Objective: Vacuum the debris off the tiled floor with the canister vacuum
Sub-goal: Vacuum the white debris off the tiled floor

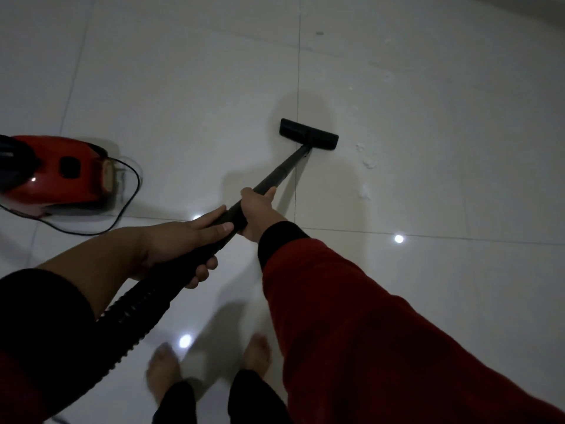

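Black wand gripped by both hands: right hand higher up, fingers curled round, thumb along tube; left hand lower at hose end, fingers wrapped under, thumb on top. Floor nozzle flat on white tiled floor, across a grout line. White debris just right of nozzle, not touching. Red canister vacuum far left w/ black cord.

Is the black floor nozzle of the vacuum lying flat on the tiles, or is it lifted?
Flat, it seems: the black floor nozzle lies level on the white tiled floor, with no visible gap beneath it.
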